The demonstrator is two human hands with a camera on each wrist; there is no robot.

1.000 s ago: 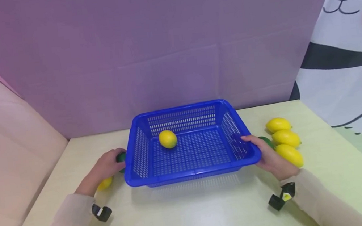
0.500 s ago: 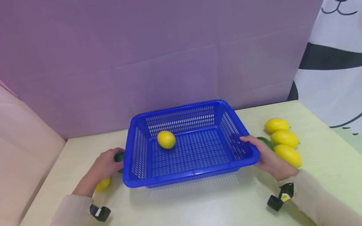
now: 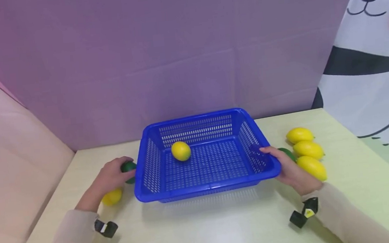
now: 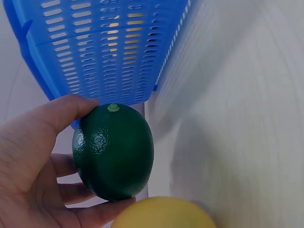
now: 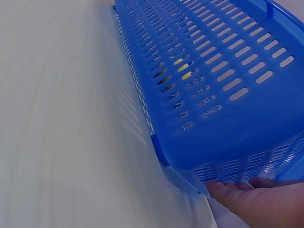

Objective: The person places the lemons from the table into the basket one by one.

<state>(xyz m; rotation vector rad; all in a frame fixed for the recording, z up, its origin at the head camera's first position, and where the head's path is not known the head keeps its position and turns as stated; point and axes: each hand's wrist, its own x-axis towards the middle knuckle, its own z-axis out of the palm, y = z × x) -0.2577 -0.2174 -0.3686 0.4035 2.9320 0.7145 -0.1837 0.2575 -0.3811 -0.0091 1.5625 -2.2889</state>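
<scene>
My left hand (image 3: 110, 177) holds a dark green lime (image 4: 114, 152) between thumb and fingers, just left of the blue plastic basket (image 3: 207, 186). My right hand (image 3: 294, 174) grips the basket's right rim, thumb over the edge; its other fingers are partly hidden in the head view. Inside the basket, toward its left side, lies one yellow lemon (image 3: 181, 151). Another lemon (image 3: 112, 197) rests on the table below my left hand, partly covered by the wrist in the head view.
Three yellow lemons (image 3: 308, 150) lie in a row right of my right hand. A second green fruit (image 3: 287, 154) sits between them and the basket, partly hidden by that hand. A purple cloth backdrop (image 3: 181, 60) stands behind the table's far edge.
My left hand has shifted slightly away from the basket with the lime, and more of the lime shows beside the rim. The right hand and basket hold their place.
</scene>
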